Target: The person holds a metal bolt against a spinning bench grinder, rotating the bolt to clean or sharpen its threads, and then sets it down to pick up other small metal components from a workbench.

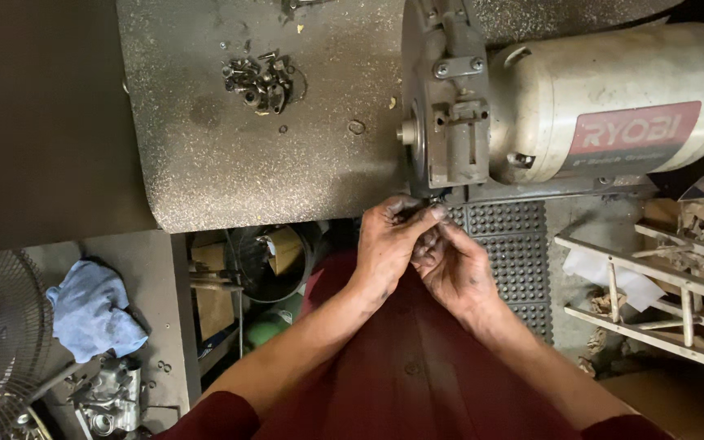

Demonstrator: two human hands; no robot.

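Both hands meet at the near edge of the bench (287,179), just below the bench grinder (564,106). Left hand (389,240) pinches a small dark part (435,210) in its fingertips; right hand (458,269) curls beside it, fingers touching the left, hold unclear. Pile of small metal pieces (261,81) far left on the bench. Blue rag (91,310) on the shelf near left.
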